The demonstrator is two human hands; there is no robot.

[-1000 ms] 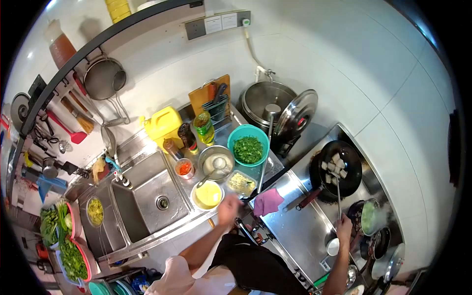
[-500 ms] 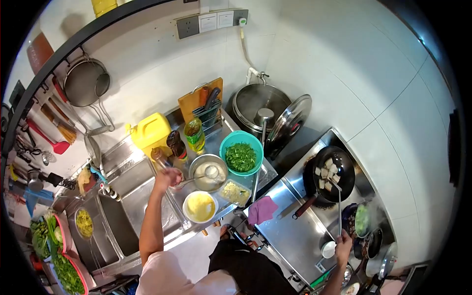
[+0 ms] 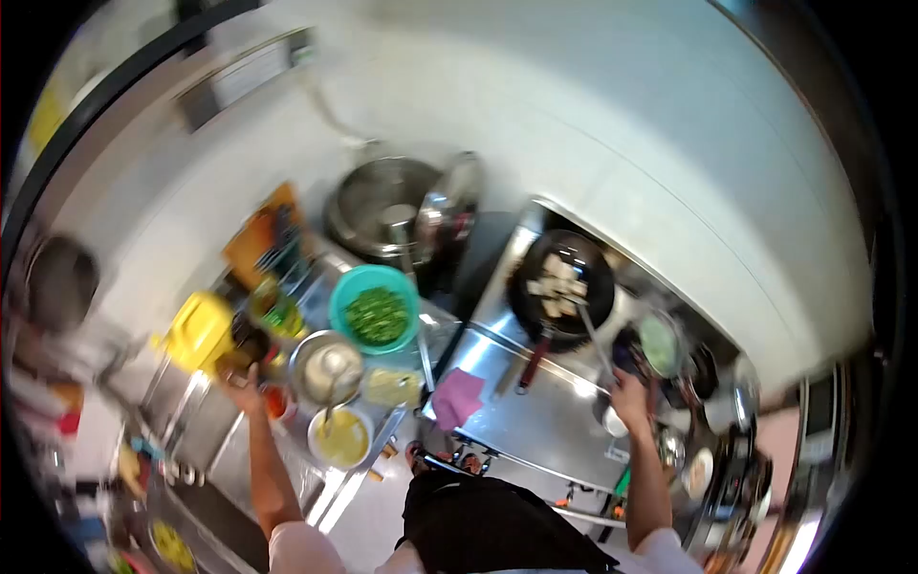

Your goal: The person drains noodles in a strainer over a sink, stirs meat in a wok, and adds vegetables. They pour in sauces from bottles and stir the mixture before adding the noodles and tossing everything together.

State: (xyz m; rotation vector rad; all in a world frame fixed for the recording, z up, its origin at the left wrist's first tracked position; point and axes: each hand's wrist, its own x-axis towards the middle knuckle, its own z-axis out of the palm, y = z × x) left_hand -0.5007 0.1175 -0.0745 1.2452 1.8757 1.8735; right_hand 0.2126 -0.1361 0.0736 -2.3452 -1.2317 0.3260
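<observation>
My right hand (image 3: 631, 402) is closed round the handle of a long-handled metal spatula (image 3: 598, 342). Its far end reaches into a dark wok (image 3: 595, 311) among pale, flat food pieces (image 3: 557, 287). My left hand (image 3: 245, 390) is at a brownish bottle (image 3: 228, 364) beside the sink; its fingers are blurred and I cannot tell if they grip it. Right of that hand stands a metal pot (image 3: 302, 385) with whitish liquid, and a ladle (image 3: 330, 407) leans out over its near rim. A white bowl (image 3: 342, 442) of yellow liquid sits just below the pot.
A teal bowl (image 3: 415, 320) holds chopped greens, with a clear tray (image 3: 392, 387) below it. A purple cloth (image 3: 457, 400) lies on the steel counter. The yellow jug (image 3: 196, 330) stands left. Behind is a large pot (image 3: 344, 230). A steaming pan (image 3: 660, 344) sits right of the wok.
The view has swung right, blurring the scene. My left hand has left the ladle's handle and is now at the brownish bottle. My right hand still holds the spatula in the wok.
</observation>
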